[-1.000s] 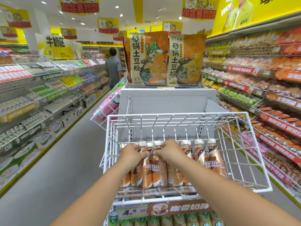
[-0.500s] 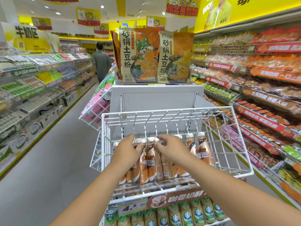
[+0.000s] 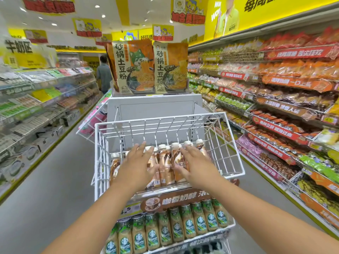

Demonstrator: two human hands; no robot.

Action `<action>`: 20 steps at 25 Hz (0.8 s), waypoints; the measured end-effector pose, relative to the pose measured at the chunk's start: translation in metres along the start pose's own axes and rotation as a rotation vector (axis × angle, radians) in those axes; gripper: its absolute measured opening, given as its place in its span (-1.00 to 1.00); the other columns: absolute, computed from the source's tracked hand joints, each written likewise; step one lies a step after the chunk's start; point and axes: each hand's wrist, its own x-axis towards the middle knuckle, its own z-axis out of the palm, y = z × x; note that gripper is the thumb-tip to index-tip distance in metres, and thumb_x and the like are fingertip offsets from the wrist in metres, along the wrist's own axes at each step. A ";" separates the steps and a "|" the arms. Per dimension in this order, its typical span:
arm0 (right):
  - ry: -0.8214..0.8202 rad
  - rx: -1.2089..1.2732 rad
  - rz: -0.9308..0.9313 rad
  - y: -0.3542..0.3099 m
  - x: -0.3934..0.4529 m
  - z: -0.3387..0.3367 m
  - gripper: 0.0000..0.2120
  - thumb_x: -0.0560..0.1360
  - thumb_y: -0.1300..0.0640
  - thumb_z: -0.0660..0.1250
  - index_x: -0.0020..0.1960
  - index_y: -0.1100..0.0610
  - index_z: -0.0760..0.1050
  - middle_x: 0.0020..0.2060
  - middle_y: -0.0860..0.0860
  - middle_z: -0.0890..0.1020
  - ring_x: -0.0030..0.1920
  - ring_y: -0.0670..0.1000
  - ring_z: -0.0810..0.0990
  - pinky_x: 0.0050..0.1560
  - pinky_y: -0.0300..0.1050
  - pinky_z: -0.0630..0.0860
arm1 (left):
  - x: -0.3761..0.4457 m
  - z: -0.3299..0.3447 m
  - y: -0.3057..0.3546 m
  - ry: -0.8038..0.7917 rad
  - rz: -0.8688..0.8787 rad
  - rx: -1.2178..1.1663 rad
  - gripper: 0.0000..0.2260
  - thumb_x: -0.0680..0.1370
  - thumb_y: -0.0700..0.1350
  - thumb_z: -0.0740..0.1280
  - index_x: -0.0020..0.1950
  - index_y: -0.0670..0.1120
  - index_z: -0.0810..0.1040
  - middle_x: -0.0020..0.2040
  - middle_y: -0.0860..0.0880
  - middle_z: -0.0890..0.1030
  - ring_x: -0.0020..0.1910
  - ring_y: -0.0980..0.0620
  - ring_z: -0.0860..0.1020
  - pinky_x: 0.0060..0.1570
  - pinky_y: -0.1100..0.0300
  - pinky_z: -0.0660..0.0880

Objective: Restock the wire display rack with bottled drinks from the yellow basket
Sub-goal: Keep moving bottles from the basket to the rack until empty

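Now both hands have let go. The left hand [image 3: 136,166] and right hand [image 3: 195,165], which gripped the brown bottles [image 3: 166,166] half a second ago, are spread flat with fingers straight, hovering over or lightly touching the cluster. The bottles stand upright in the white wire basket [image 3: 229,143] of the rack, grouped along its front edge, one apart near the left front corner. The back of the basket is bare wire. Green-label bottles [image 3: 176,226] fill the tier below. The yellow basket is out of view. Judgement: this batch is placed; the hands are likely tidying or about to withdraw for more.
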 end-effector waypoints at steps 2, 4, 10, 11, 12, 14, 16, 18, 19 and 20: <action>0.031 0.009 -0.010 0.019 -0.022 -0.015 -0.25 0.62 -0.37 0.03 0.67 -0.03 -0.03 0.67 -0.03 0.00 0.66 0.06 -0.04 0.62 0.13 0.07 | -0.017 -0.011 0.029 0.025 0.002 0.006 -0.35 0.62 0.32 0.14 0.65 0.13 0.08 0.68 0.02 0.01 0.65 -0.04 -0.07 0.56 -0.09 0.04; 0.063 0.001 -0.026 0.038 -0.050 -0.031 -0.26 0.62 -0.36 0.02 0.67 -0.01 -0.01 0.67 0.00 0.01 0.66 0.08 -0.04 0.62 0.12 0.07 | -0.038 -0.020 0.062 0.042 -0.004 0.030 -0.33 0.60 0.36 0.10 0.65 0.15 0.04 0.67 0.05 -0.01 0.65 -0.02 -0.09 0.56 -0.12 0.06; 0.118 -0.026 -0.048 0.102 -0.146 -0.071 -0.26 0.62 -0.39 -0.04 0.67 -0.02 0.01 0.67 0.00 0.02 0.65 0.09 -0.02 0.62 0.12 0.06 | -0.108 -0.027 0.164 0.111 -0.067 0.167 -0.29 0.57 0.43 -0.01 0.65 0.14 0.02 0.67 0.06 -0.06 0.65 -0.04 -0.11 0.55 -0.17 0.09; 0.117 -0.024 -0.050 0.111 -0.164 -0.077 -0.26 0.62 -0.39 -0.03 0.67 -0.03 0.00 0.67 0.01 0.03 0.65 0.09 -0.02 0.62 0.12 0.06 | -0.123 -0.027 0.182 0.108 -0.073 0.157 -0.29 0.57 0.42 -0.01 0.65 0.14 0.01 0.68 0.05 -0.09 0.65 -0.03 -0.12 0.56 -0.16 0.08; 0.117 -0.021 -0.049 0.118 -0.179 -0.082 -0.27 0.62 -0.38 -0.03 0.67 -0.03 -0.01 0.67 0.02 0.03 0.65 0.09 -0.01 0.62 0.11 0.07 | -0.136 -0.027 0.198 0.093 -0.076 0.149 -0.29 0.58 0.42 -0.01 0.65 0.14 0.00 0.68 0.04 -0.11 0.65 -0.03 -0.14 0.57 -0.13 0.02; 0.118 -0.007 -0.042 0.126 -0.207 -0.092 -0.26 0.62 -0.39 -0.03 0.67 -0.03 0.00 0.67 0.01 0.03 0.65 0.09 -0.02 0.62 0.11 0.06 | -0.161 -0.032 0.223 0.066 -0.082 0.157 -0.29 0.58 0.42 -0.03 0.66 0.15 -0.04 0.67 0.03 -0.14 0.65 -0.02 -0.17 0.56 -0.07 -0.10; 0.117 0.001 -0.043 0.130 -0.232 -0.104 -0.26 0.61 -0.40 -0.03 0.67 -0.03 0.01 0.67 0.01 0.02 0.65 0.09 -0.03 0.62 0.11 0.05 | -0.182 -0.041 0.243 0.068 -0.085 0.168 -0.29 0.58 0.43 -0.04 0.66 0.15 -0.05 0.67 0.02 -0.13 0.65 -0.02 -0.16 0.56 -0.04 -0.14; 0.131 0.003 -0.041 0.133 -0.255 -0.117 -0.26 0.62 -0.39 -0.02 0.67 -0.03 0.00 0.67 0.01 0.02 0.65 0.09 -0.04 0.63 0.11 0.04 | -0.197 -0.055 0.259 0.081 -0.077 0.165 -0.30 0.59 0.42 -0.04 0.66 0.14 -0.03 0.68 0.01 -0.07 0.65 -0.02 -0.10 0.57 -0.03 -0.12; 0.140 0.006 -0.033 0.134 -0.267 -0.124 -0.26 0.63 -0.38 -0.01 0.67 -0.02 -0.01 0.67 0.01 0.02 0.66 0.09 -0.04 0.63 0.10 0.03 | -0.204 -0.063 0.267 0.086 -0.065 0.164 -0.30 0.59 0.41 -0.03 0.66 0.13 -0.01 0.68 0.01 -0.02 0.65 -0.02 -0.07 0.57 -0.03 -0.10; 0.146 0.008 -0.023 0.136 -0.278 -0.131 -0.27 0.63 -0.37 -0.01 0.67 -0.02 -0.01 0.67 0.02 0.01 0.66 0.09 -0.04 0.63 0.09 0.02 | -0.210 -0.070 0.275 0.092 -0.050 0.161 -0.31 0.60 0.40 -0.02 0.66 0.13 0.01 0.67 0.01 0.00 0.65 -0.02 -0.04 0.57 -0.04 -0.07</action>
